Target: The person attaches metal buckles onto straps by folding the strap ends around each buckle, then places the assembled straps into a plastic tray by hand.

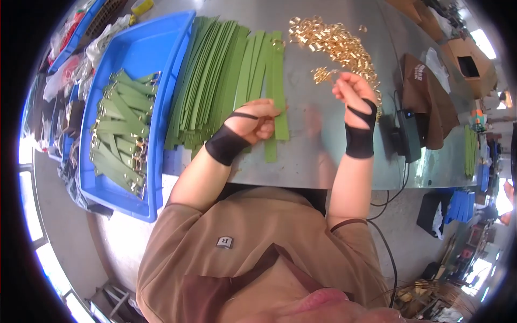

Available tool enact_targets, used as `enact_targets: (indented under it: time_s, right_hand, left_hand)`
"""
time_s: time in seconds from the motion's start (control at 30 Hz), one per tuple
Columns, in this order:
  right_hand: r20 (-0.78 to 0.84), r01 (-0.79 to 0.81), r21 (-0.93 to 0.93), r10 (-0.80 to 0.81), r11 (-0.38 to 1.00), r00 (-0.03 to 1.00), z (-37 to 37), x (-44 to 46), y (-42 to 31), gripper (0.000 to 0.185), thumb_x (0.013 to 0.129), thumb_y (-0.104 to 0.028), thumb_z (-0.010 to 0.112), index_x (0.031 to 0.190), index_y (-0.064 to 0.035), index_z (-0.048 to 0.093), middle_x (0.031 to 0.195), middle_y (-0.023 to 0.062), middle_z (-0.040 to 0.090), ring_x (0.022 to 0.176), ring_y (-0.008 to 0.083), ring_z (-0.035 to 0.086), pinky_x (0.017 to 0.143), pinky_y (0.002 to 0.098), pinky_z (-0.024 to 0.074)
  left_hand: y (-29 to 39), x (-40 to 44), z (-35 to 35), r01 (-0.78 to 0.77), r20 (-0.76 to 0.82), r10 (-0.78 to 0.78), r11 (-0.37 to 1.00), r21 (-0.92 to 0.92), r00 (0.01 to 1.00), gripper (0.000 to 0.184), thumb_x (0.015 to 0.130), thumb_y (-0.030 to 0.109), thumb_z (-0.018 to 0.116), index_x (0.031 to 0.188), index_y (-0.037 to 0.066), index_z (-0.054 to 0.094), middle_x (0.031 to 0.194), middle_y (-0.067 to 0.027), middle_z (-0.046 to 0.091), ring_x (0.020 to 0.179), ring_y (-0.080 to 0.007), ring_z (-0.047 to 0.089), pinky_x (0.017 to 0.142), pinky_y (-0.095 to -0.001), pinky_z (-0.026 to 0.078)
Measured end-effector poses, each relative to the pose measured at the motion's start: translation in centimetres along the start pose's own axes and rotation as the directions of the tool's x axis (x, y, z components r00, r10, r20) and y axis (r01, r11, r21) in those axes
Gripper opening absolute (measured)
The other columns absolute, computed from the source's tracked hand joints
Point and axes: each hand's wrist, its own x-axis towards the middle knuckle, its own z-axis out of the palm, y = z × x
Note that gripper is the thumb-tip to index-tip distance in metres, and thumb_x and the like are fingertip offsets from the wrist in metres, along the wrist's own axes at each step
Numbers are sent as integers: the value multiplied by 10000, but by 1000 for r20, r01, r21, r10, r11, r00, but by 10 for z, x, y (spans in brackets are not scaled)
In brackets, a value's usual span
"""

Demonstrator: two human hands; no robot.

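Two wrapped hands at work between green strips and gold-coloured fittings

The left hand (253,121) is at the near part of a green strip (278,83), the rightmost of those laid out in the middle of the tabletop (309,156). Its fingers are curled, the foremost tip meeting the strip; whether they grip it I cannot tell. A small gold-coloured piece (277,42) sits at the strip's far end.

The right hand (355,91) is raised to the right of that strip, its finger and thumb drawn close together; whether something small is pinched there I cannot tell. Just left of its fingertips lies a small cluster of gold-coloured pieces (321,75), and a larger pile (344,46) curves round on the far and right sides.

Left of the left hand stands a dense row of green strips (207,81). Farther left, a blue tray (172,81) holds finished-looking strips (121,127) with metal fittings, lying crosswise over one another. To the right are a black device (407,137) with a cable and brown material (428,102).
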Motion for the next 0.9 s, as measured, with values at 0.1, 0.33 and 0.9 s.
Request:
enact_targets:
  time_s: [0.1,0.33,0.9]
  right_hand:
    - [257,-113,-42,120,993,959,17,-53,-17,269,939,-4,603,1206,31,619,950,58,650,791,114,607,733,238,481]
    - [436,34,-135,29,990,900,36,-107,-7,177,914,94,575,1070,28,625,970,73,616,748,128,648,703,248,523]
    - [415,-432,56,372,900,830,33,-98,12,113,954,-11,587,1060,-7,627,933,80,694,767,127,646,722,250,511]
  left_hand:
    - [-1,3,-5,-11,-2,11,999,36,1000,44,933,62,598,943,35,565,694,1,494,509,-74,398,421,-223,259]
    - [-4,1,4,-54,-101,60,997,59,993,162,893,14,651,854,62,502,680,-2,495,521,-87,488,411,-230,334]
    - [-7,3,1,-74,-110,83,994,79,991,146,851,2,648,845,39,506,655,-3,469,495,-81,422,415,-241,260]
